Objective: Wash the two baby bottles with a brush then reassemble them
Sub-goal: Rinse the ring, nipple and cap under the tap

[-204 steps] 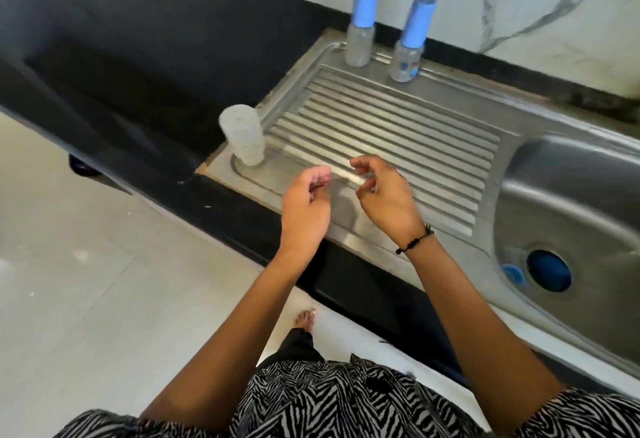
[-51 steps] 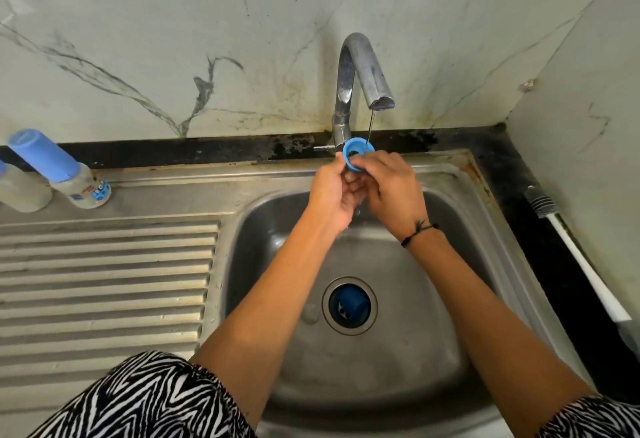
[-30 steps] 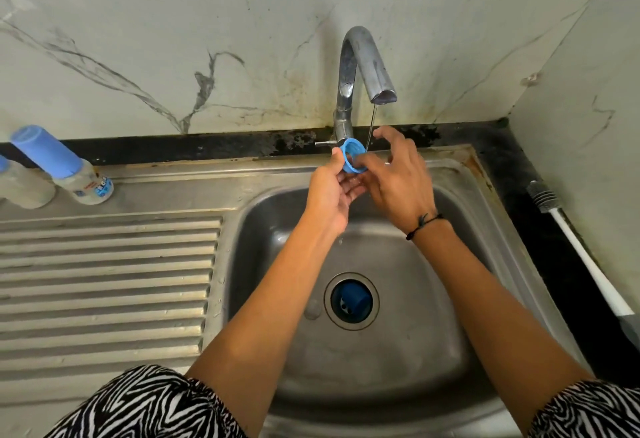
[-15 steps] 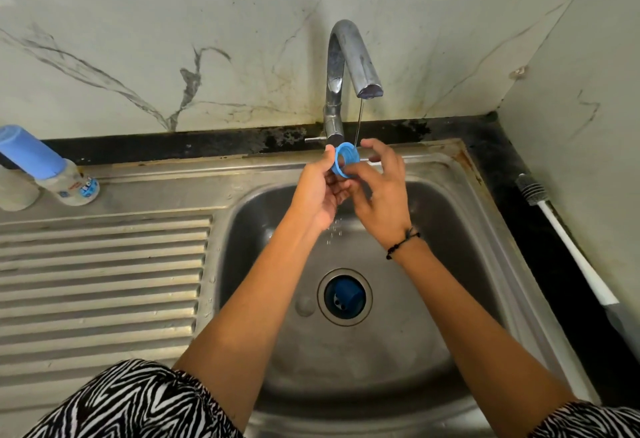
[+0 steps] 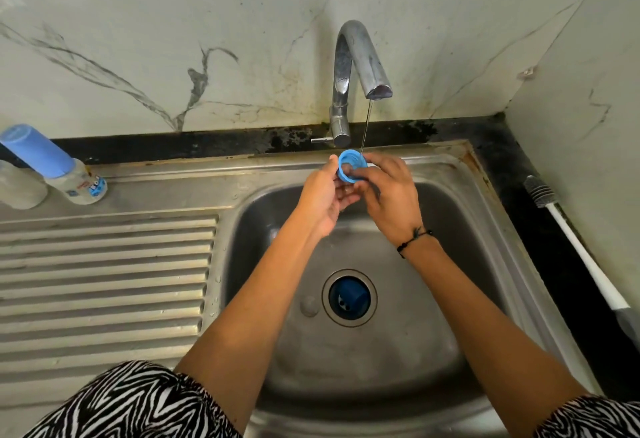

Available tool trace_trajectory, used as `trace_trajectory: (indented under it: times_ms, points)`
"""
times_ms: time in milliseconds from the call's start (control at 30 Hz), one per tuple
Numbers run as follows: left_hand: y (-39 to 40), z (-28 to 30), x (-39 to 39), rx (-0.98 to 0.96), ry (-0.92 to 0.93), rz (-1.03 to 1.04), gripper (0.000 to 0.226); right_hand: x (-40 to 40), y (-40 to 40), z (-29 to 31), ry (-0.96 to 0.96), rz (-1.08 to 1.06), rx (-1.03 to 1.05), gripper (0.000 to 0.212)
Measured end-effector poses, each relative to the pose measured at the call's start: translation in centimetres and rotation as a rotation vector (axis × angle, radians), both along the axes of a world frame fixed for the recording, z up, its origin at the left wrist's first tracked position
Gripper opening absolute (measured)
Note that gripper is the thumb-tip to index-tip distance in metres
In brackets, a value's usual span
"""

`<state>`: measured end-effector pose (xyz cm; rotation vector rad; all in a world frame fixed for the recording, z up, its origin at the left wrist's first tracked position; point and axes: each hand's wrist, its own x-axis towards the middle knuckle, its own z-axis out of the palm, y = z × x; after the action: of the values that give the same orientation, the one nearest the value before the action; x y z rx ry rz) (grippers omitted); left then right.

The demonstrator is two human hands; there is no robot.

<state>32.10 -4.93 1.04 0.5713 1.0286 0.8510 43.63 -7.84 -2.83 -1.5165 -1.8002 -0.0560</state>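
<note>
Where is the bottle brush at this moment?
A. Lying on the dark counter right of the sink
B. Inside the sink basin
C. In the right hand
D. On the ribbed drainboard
A: the brush lies on the dark counter, untouched by both hands.

Brushed steel sink (image 5: 485,230) with dulled, water-spotted tap (image 5: 349,67); blue plastic bottle ring (image 5: 351,165), matt; veined, stained marble wall (image 5: 173,39)

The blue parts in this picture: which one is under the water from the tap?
The blue ring, held by both the left hand and right hand under the thin stream. The blue cap sits on a bottle at far left; another blue piece lies in the drain.
</note>
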Motion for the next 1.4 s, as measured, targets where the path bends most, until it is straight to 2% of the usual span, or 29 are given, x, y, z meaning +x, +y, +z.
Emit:
trace_trajectory:
  times_ms: [100, 233, 333, 433, 533, 633, 733, 800, 867, 1000, 1133, 1200, 1267, 1300, 1400]
  points:
    - [-0.2, 0.3, 0.1, -0.135, -0.217, 0.085, 0.039, -1.2, -0.5, 0.3, 0.033, -0.095, 0.01, 0.028]
    - [-0.2, 0.1, 0.3, -0.146, -0.277, 0.118, 0.033, -1.6, -0.8, 0.8, -0.044, -0.231, -0.004, 0.033]
    - [0.0, 0.0, 0.4, -0.147, -0.201, 0.07, 0.036, -1.4, -0.6, 1.1, -0.081, -0.215, -0.087, 0.044]
    - [0.1, -0.1, 0.8, -0.138, -0.138, 0.036, 0.04, -1.9, -0.2, 1.6, -0.002, -0.165, -0.166, 0.05]
    - [0.1, -0.1, 1.0, -0.11, -0.103, 0.023, 0.04, -2.0, 0.0, 1.3, 0.077, -0.033, -0.089, 0.05]
    - [0.5, -0.3, 1.0, -0.121, -0.065, 0.046, 0.036, -1.8, -0.3, 0.7, 0.099, 0.012, -0.005, 0.063]
    - [0.7, -0.8, 1.2, -0.158, -0.029, 0.089, 0.035, -1.3, -0.6, 0.8, -0.065, -0.08, 0.009, 0.061]
    - [0.6, -1.0, 1.3, -0.166, 0.002, 0.07, 0.04, -1.1, -0.4, 0.9, -0.128, -0.133, -0.054, 0.052]
    - [0.5, -1.3, 1.4, -0.163, 0.031, 0.035, 0.039, -1.4, -0.1, 0.9, -0.075, -0.123, -0.094, 0.048]
    - [0.6, -1.4, 1.3, -0.17, -0.039, 0.014, 0.022, -2.2, -0.2, 0.8, 0.023, 0.046, -0.054, 0.049]
    - [1.1, -1.4, 1.1, -0.207, -0.063, 0.044, 0.03, -2.2, -1.2, 0.4, 0.103, 0.045, -0.058, 0.055]
    - [1.0, -1.7, 1.0, -0.201, -0.054, 0.05, 0.036, -2.6, -1.6, 0.6, 0.18, 0.007, -0.149, 0.056]
    - [0.6, -2.1, 1.1, -0.169, -0.064, 0.022, 0.029, -2.9, -1.7, 1.0, 0.282, -0.016, -0.271, 0.048]
    - [0.3, -2.1, 1.0, -0.159, -0.076, 0.004, 0.026, -3.0, -1.6, 1.4, 0.323, -0.026, -0.318, 0.051]
    - [0.3, -2.2, 0.5, -0.183, -0.122, -0.019, 0.034, -2.5, -1.3, 2.3, 0.352, -0.005, -0.389, 0.054]
